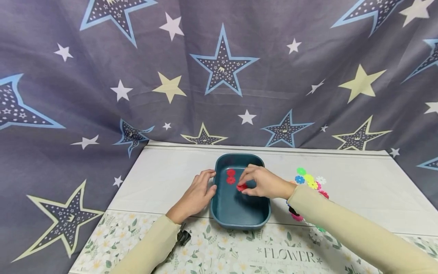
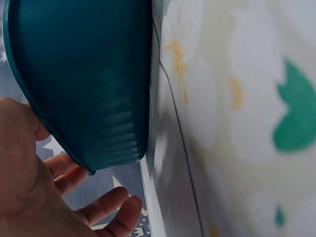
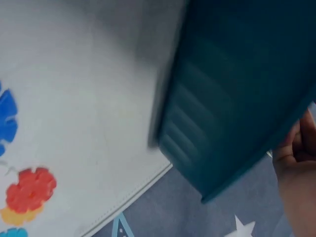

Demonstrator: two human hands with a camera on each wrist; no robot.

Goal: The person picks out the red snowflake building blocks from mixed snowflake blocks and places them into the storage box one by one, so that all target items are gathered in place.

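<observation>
A deep teal rectangular basin [image 1: 239, 217] stands on the table. My left hand [image 1: 197, 194] rests at its left rim, thumb and fingertips touching the edge, other fingers spread in the left wrist view. Inside the basin, my right hand [image 1: 261, 182] pinches a red flower-shaped plastic disc [image 1: 241, 187] between thumb and fingers. To its left, two more red discs [image 1: 231, 176] lie on the basin floor. In the right wrist view, the basin wall [image 3: 237, 108] hides the fingertips of the right hand [image 3: 298, 168] and what they hold.
Several flower discs in mixed colours, among them a yellow one [image 1: 312, 185] and a green one [image 1: 301, 171], lie right of the basin, partly under the right forearm. A floral-printed cloth [image 1: 232, 247] covers the front. A star-patterned curtain [image 1: 222, 114] hangs behind the table.
</observation>
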